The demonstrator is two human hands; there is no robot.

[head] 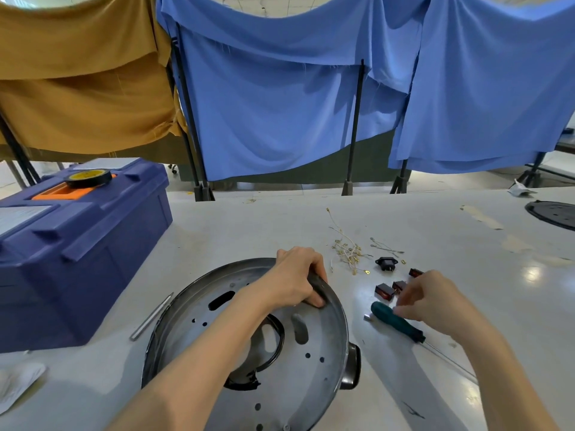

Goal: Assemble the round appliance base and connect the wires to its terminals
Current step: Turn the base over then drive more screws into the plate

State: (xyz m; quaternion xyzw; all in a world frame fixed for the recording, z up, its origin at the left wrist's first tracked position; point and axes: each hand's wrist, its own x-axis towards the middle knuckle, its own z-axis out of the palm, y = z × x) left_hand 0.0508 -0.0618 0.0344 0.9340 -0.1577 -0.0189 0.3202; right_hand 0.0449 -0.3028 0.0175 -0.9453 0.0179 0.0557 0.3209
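Observation:
The round metal appliance base [314,353] lies tilted on the white table, pierced with slots and holes, with a black ring around its middle opening. My left hand [298,279] grips its far rim, fingers curled over the edge. My right hand [431,295] hovers over the green-handled screwdriver [396,321], fingertips pinched at its handle end near a small metal piece [368,317]. Red rocker switches [385,290] and a black power socket [386,263] lie just beyond. A bundle of thin wires with gold terminals [347,250] lies behind them.
A blue toolbox [81,244] with a roll of black tape [89,177] on top fills the left side. A metal strip [151,317] lies beside the base. Another black round part [553,213] sits at the far right. Blue and tan cloths hang behind the table.

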